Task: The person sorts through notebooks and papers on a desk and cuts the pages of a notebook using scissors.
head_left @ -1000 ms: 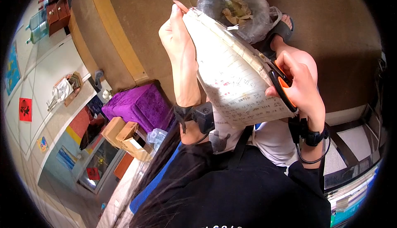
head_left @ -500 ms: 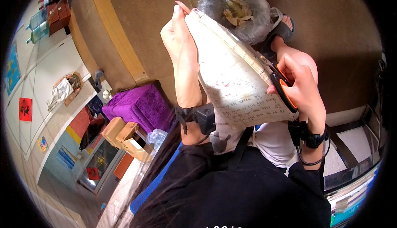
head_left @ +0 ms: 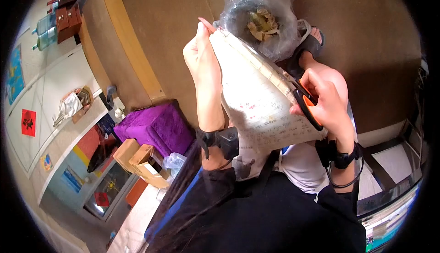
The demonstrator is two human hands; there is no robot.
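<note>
Head view: I am watching a handwritten notebook (head_left: 256, 101) slanting above the lap (head_left: 298, 166), probably there for easy reach.
Left hand (head_left: 201, 60): I am pinching its upper corner, fingers narrow, apparently for tautness along the bound edge.
Right hand (head_left: 327, 101): I am gripping scissors (head_left: 308, 108) by the handles, seemingly for lining up with that edge; blade opening, I cannot tell.
Plastic bag (head_left: 286, 30): it is sitting on the floor (head_left: 366, 33) beyond, mouth wide, crumpled scraps (head_left: 262, 26) lying inside.
</note>
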